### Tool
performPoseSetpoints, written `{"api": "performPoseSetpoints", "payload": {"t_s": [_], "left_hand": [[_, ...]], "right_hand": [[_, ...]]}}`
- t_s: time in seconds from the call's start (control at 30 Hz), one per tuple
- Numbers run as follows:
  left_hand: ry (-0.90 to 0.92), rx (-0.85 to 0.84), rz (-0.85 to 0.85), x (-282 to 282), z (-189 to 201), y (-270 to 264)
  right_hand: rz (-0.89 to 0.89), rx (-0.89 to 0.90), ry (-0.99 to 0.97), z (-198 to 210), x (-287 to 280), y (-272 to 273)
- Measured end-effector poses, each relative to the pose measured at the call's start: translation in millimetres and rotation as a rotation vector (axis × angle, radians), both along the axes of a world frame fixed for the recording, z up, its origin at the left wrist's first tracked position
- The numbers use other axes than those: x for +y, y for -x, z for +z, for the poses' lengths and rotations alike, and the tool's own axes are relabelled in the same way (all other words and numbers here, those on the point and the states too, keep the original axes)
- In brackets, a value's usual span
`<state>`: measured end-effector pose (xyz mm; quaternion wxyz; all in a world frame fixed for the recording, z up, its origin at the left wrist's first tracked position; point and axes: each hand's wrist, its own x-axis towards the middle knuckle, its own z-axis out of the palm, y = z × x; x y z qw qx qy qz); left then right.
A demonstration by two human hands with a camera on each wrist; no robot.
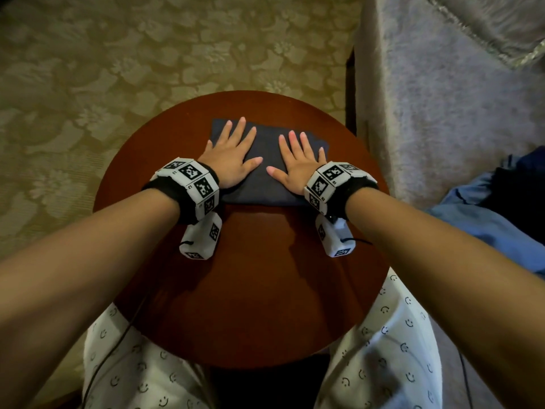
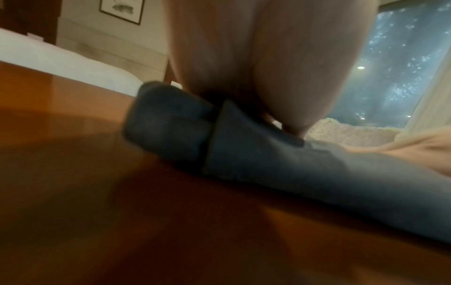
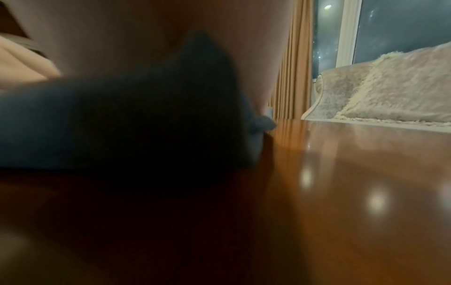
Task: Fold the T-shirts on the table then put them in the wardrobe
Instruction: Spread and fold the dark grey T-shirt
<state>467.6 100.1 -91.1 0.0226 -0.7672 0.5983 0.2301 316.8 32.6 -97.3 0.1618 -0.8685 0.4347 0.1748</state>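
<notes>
Forearms enter from the near edge, crossing the round wooden surface. Left hand and right hand lie flat, fingers spread and straight, pressing a folded dark T-shirt at the far half of the surface; neither grip is clenched. The shirt's long axis runs left to right, one hand over each half, equally near. Judged: folding done; lifting calls for both hands sliding under opposite short ends
</notes>
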Motion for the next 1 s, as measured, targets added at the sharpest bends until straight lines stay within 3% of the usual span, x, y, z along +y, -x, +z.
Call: {"api": "performPoseSetpoints", "payload": {"t_s": [0.43,0.53,0.73,0.9,1.0], "left_hand": [[-0.051,0.03,-0.039,47,15,6],[0.018,0.082,0.055,65,17,5],[0.158,0.119,0.307,91,26,4],[0.102,0.158,0.369,96,28,15],[0.08,0.268,0.407,91,25,23]], "right_hand": [[-0.113,0.27,0.047,21,32,-6],[-0.147,0.353,0.071,27,48,-4],[0.144,0.214,0.11,59,64,22],[-0.243,-0.047,0.07,74,50,44],[-0.379,-0.062,0.026,67,48,54]]}}
